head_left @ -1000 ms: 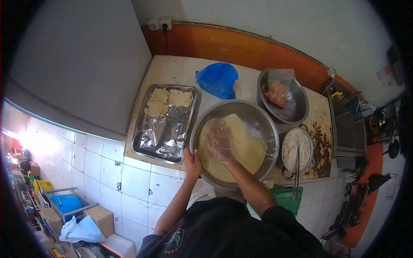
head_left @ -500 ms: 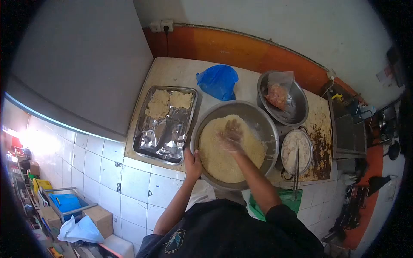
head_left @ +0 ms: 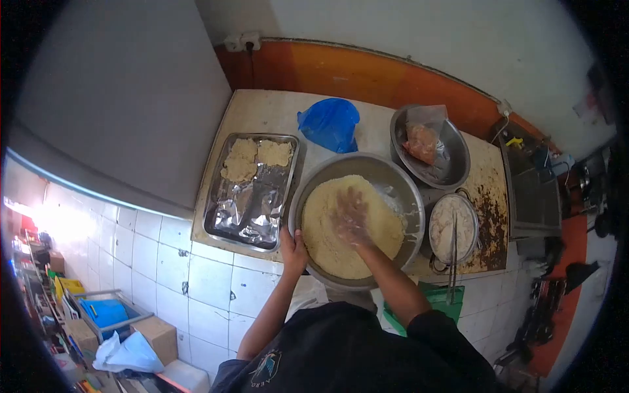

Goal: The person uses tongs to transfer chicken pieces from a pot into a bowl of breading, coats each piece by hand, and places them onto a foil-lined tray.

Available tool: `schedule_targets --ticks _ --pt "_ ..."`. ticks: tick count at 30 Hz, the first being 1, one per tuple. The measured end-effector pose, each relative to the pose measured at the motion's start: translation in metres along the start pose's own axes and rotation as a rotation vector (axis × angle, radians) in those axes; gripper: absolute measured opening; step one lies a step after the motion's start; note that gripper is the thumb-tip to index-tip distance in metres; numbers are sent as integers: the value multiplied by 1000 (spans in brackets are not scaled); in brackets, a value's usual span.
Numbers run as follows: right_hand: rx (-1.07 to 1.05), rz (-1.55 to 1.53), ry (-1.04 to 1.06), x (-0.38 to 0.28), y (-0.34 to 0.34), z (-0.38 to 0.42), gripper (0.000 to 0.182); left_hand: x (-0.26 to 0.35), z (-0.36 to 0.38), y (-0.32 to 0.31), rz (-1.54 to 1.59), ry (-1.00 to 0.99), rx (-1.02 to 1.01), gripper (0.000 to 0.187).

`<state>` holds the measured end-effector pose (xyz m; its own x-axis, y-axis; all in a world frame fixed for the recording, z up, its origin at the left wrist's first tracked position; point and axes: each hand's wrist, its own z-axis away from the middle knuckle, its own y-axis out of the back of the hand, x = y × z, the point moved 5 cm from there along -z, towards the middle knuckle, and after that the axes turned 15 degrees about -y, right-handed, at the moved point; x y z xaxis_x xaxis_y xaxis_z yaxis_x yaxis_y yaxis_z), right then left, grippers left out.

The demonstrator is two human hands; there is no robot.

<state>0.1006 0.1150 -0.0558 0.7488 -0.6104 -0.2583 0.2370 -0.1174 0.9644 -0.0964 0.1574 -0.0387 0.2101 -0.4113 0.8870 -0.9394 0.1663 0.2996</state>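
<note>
A big metal bowl [head_left: 398, 177] holds a wide bed of pale yellow crumbs [head_left: 324, 249]. My right hand [head_left: 350, 217] lies palm down on the crumbs, fingers stretched out and dusted with them; whatever is under the palm is hidden. At the bowl's left side, my left hand [head_left: 293, 252] grips the rim, thumb on top. Left of the bowl, a rectangular metal tray [head_left: 211, 223] lined partly with foil [head_left: 242, 213] carries crumb-coated flat pieces [head_left: 241, 160] at its far end. To the right, a pot of whitish batter [head_left: 449, 226] has metal tongs [head_left: 453, 259] resting across it.
A blue plastic bag [head_left: 329, 124] lies behind the bowl. At the back right, another metal bowl [head_left: 457, 141] contains a clear bag of pinkish meat [head_left: 421, 143]. Something green [head_left: 452, 308] is below the table's front edge. A tall grey panel [head_left: 118, 98] stands at left.
My right hand has shifted slightly towards me over the crumbs, its fingers now clearer and more spread. My left hand keeps hold of the rim. The view has shifted slightly.
</note>
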Motion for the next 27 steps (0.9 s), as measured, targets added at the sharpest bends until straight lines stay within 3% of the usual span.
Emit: schedule_targets --ticks 3,4,6,7,9,10,12,15,19,21,25,27 --pt "-226 61 -99 -4 22 12 65 2 6 -1 -26 53 -19 27" --pt "-226 57 -105 2 0 8 65 3 6 -1 -26 64 5 26" --pt "197 -117 139 7 -38 -14 65 9 -1 2 -37 37 -40 26" --pt "196 -114 142 -4 -25 -8 65 10 0 2 -52 30 -74 25" --pt "-46 95 68 -28 -13 17 67 10 8 2 -21 48 -38 25" --pt "-34 93 71 -30 -4 8 67 7 3 0 14 42 3 25" --pt "-356 98 -10 -27 -7 4 71 1 9 0 -15 40 -22 25" --pt "-217 116 -121 10 12 13 71 0 3 -2 -21 36 -20 25" --pt "-356 88 -180 12 8 17 72 9 4 1 9 59 3 25" --pt "-304 110 11 -9 -2 21 73 3 -1 -1 21 31 8 26" --pt "-306 138 -28 -7 -4 23 74 -9 11 -3 -2 108 -21 28" --pt "-371 -144 180 25 -34 -9 72 -2 3 1 1 58 -29 28"
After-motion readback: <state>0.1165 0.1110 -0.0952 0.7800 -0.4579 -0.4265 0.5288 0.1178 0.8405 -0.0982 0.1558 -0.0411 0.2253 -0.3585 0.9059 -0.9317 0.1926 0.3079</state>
